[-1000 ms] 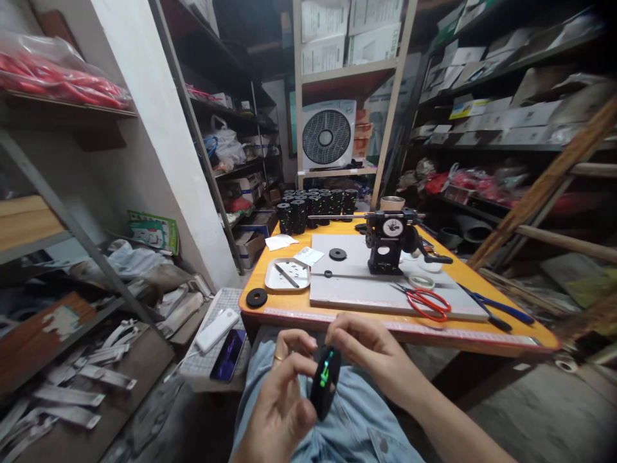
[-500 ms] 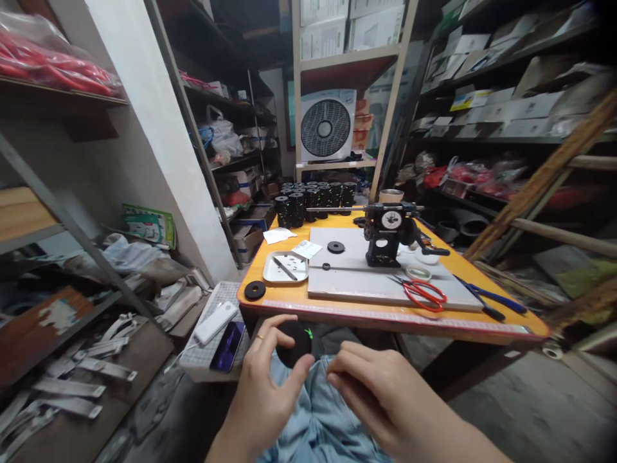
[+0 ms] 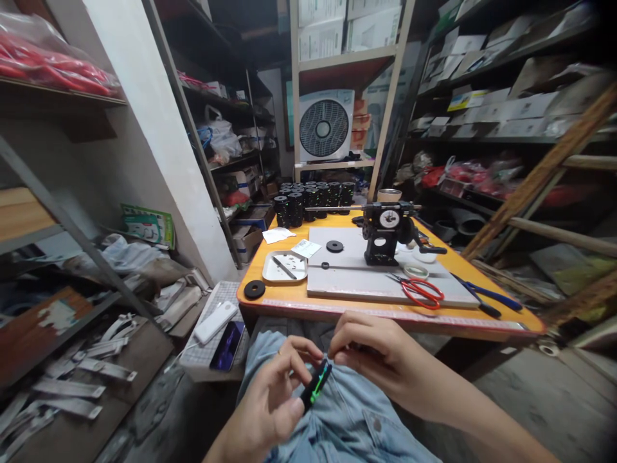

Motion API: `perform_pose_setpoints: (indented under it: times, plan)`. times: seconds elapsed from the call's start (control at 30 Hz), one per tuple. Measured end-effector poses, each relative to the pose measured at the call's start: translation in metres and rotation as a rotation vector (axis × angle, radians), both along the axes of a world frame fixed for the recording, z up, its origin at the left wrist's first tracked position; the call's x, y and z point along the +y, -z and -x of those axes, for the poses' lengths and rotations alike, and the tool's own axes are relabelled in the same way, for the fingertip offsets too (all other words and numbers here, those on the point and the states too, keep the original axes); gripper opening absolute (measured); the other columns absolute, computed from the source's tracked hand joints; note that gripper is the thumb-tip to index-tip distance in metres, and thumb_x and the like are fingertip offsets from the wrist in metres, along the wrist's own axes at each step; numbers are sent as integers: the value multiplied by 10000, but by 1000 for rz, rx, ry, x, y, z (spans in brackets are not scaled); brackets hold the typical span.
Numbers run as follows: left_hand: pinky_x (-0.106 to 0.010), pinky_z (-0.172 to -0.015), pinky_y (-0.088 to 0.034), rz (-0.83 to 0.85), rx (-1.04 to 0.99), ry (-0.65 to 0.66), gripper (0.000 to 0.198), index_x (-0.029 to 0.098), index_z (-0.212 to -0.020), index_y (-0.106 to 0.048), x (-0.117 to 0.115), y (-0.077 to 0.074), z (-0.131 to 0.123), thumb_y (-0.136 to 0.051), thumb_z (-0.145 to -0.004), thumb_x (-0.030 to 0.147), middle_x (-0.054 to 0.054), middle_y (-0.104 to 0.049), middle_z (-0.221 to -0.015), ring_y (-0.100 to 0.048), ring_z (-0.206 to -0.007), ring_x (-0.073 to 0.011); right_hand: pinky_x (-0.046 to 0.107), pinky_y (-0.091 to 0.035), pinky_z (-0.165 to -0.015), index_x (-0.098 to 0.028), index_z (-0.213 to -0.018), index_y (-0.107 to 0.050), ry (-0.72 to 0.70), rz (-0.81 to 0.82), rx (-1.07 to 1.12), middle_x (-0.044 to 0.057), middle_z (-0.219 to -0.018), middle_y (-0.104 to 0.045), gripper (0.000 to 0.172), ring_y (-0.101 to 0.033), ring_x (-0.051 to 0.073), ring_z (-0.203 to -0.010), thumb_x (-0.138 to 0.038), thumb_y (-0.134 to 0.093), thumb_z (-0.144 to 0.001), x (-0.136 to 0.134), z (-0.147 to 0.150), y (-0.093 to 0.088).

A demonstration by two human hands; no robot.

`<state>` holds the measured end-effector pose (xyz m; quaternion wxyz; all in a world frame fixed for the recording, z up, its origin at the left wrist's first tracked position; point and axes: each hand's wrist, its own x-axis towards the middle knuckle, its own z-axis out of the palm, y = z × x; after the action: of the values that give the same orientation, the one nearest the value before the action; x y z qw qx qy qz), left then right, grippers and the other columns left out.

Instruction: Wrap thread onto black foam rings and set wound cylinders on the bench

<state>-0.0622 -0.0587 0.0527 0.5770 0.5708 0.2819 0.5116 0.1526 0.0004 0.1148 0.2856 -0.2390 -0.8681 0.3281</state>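
My left hand [image 3: 276, 400] is closed around a black round spool [image 3: 313, 389], gripping it between thumb and fingers above my lap. The spool is turned edge-on, and bright green and bluish bits show along its rim. My right hand [image 3: 380, 344] is pinched at the spool's upper edge; its fingertips hide whatever they hold. Beyond my hands, a black hand-crank winder [image 3: 382, 235] with a round dial and a long rod stands on a grey board [image 3: 357, 283]. A black disc [image 3: 335, 246] and a small black ring [image 3: 325, 265] lie on that board.
Red-handled scissors [image 3: 424, 292], a tape roll [image 3: 416, 272] and blue-handled pliers [image 3: 496, 299] lie at right. A white tray [image 3: 274, 276] and another black disc [image 3: 254, 289] are at left. Several black spools [image 3: 295, 209] stand at the back. A phone [image 3: 227, 346] lies beside the table.
The spool has turned from face-on to edge-on, moving slightly right and down with my left hand. My right hand has come in to its upper edge.
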Motion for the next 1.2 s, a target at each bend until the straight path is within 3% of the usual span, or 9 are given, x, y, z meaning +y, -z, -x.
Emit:
perform_pose_setpoints:
  times: [0.17, 0.3, 0.57, 0.77, 0.87, 0.93, 1.03, 1.1, 1.2]
  plan:
    - [-338, -903, -390, -50, -106, -28, 325, 200, -881, -635, 2, 14, -5, -649, -800, 514, -79, -424, -1098, -449, -1028, -237, 255, -431, -703, -189, -926, -668, 8, 133, 168, 39, -856, -612, 192, -561, 143, -782, -327, -542, -970, -4, 5, 10]
    - [-265, -766, -425, -28, -156, -91, 185, 213, -856, -679, 3, 17, -13, -680, -809, 393, -51, -422, -1030, -470, -893, -177, 252, -458, -705, -191, -926, -706, 37, 217, 337, 45, -866, -606, 167, -580, 146, -792, -311, -591, -943, -10, 10, 16]
    - [-195, -492, -390, 43, -314, -104, 142, 198, -849, -651, 0, 17, -22, -638, -852, 339, -28, -415, -983, -451, -577, -49, 240, -503, -690, -207, -950, -726, 119, 42, 359, 56, -889, -641, 120, -633, 150, -793, -179, -617, -907, -17, 14, 16]
    - [-201, -490, -419, 169, -397, -88, 111, 189, -831, -657, -4, 17, -22, -624, -847, 294, -44, -437, -1014, -488, -612, -75, 215, -524, -717, -215, -998, -710, 122, -18, 378, 51, -919, -672, 183, -660, 139, -823, -97, -621, -889, -18, 17, 22]
    - [-275, -565, -490, 174, -400, -50, 223, 175, -888, -664, -5, 16, -20, -567, -852, 373, -81, -462, -1050, -561, -714, -156, 212, -530, -700, -213, -991, -700, 128, -43, 397, 48, -907, -675, 193, -666, 136, -803, -76, -613, -887, -19, 17, 25]
    - [-334, -640, -513, 127, -341, -32, 403, 163, -920, -651, -5, 15, -18, -523, -859, 541, -105, -474, -1071, -586, -782, -212, 216, -535, -690, -213, -984, -686, 133, -71, 405, 46, -899, -672, 199, -667, 138, -791, -61, -611, -881, -20, 18, 29]
    - [-337, -703, -495, -15, -121, -120, 559, 181, -911, -605, -5, 11, -17, -648, -708, 699, -90, -496, -1041, -581, -793, -213, 230, -545, -691, -220, -1016, -660, 130, -106, 395, 46, -902, -671, 239, -666, 145, -794, -38, -604, -872, -21, 18, 35]
    - [-301, -712, -470, -115, 78, -264, 428, 198, -874, -572, -5, 9, -16, -715, -738, 578, -65, -539, -990, -574, -772, -180, 244, -555, -703, -225, -1043, -645, 121, -118, 392, 48, -911, -677, 263, -668, 155, -806, -35, -614, -864, -21, 17, 39]
    - [-289, -747, -457, -237, 286, -401, 140, 217, -842, -542, -7, 6, -14, -622, -897, 318, -54, -619, -979, -608, -825, -174, 259, -570, -726, -234, -1058, -629, 120, -99, 409, 54, -926, -686, 281, -673, 169, -834, -32, -616, -864, -24, 16, 42]
